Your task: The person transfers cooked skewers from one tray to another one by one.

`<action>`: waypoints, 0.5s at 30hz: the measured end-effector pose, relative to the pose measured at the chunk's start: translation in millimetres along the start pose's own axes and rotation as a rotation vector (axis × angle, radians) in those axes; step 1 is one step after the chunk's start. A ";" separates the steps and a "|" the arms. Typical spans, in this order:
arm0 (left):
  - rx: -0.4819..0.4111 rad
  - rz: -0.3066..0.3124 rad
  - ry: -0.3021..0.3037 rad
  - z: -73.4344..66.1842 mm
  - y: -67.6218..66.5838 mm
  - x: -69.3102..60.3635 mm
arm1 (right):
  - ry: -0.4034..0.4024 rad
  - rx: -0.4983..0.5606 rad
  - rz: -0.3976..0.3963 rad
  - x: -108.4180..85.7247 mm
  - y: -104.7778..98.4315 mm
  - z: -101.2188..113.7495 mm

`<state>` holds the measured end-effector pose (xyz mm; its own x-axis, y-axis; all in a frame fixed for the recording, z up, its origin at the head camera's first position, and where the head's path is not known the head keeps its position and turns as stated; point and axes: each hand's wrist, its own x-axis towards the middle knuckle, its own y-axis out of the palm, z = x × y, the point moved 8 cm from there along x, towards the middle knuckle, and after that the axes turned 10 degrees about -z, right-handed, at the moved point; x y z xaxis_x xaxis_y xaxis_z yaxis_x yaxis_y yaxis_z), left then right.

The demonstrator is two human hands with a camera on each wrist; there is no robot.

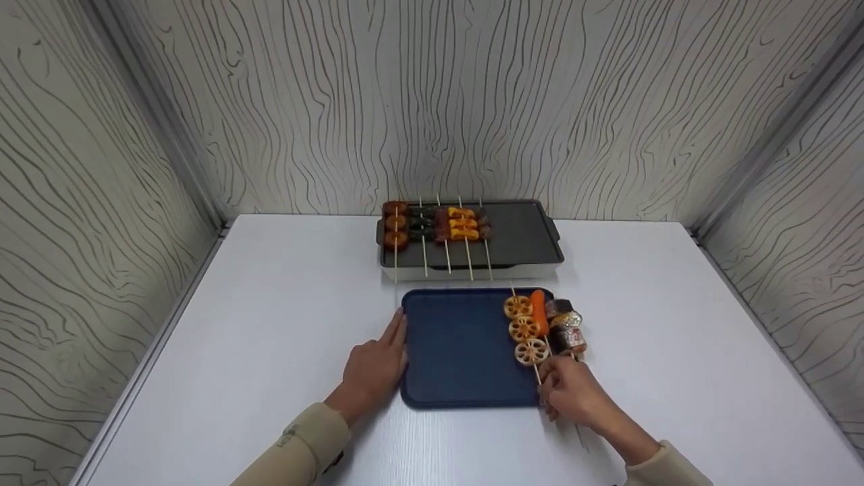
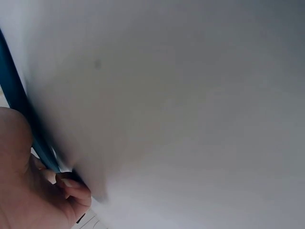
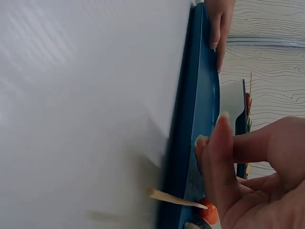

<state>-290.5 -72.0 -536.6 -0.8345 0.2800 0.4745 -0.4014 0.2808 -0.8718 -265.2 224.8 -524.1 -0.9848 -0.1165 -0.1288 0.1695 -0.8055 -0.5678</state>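
The left hand (image 1: 375, 363) is resting straight fingers along the navy tray (image 1: 459, 351)'s left edge, probably steadying it, while the right hand (image 1: 570, 389) is curling narrowed fingers beside the 3-slice lotus-root skewer (image 1: 524, 329) on the tray's right side, pinching or not I cannot tell.

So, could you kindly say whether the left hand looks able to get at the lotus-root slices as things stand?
Probably yes: the left hand is at the left edge of the blue tray, and only bare tray lies between it and the lotus-root slices.
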 end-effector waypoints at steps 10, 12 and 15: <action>-0.006 0.007 -0.009 1.9 5.3 -1.0 | -0.002 -0.013 -0.029 7.2 7.5 4.6; -0.007 0.005 -0.007 2.3 6.5 -0.7 | -0.004 -0.026 -0.031 8.0 8.0 5.4; -0.011 0.017 -0.017 3.2 8.0 -0.5 | -0.010 -0.047 -0.030 8.5 8.1 6.1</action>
<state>-294.5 -72.8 -544.1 -0.8473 0.2691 0.4578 -0.3835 0.2862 -0.8781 -272.5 213.7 -524.9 -0.9898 -0.0985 -0.1031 0.1412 -0.7806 -0.6088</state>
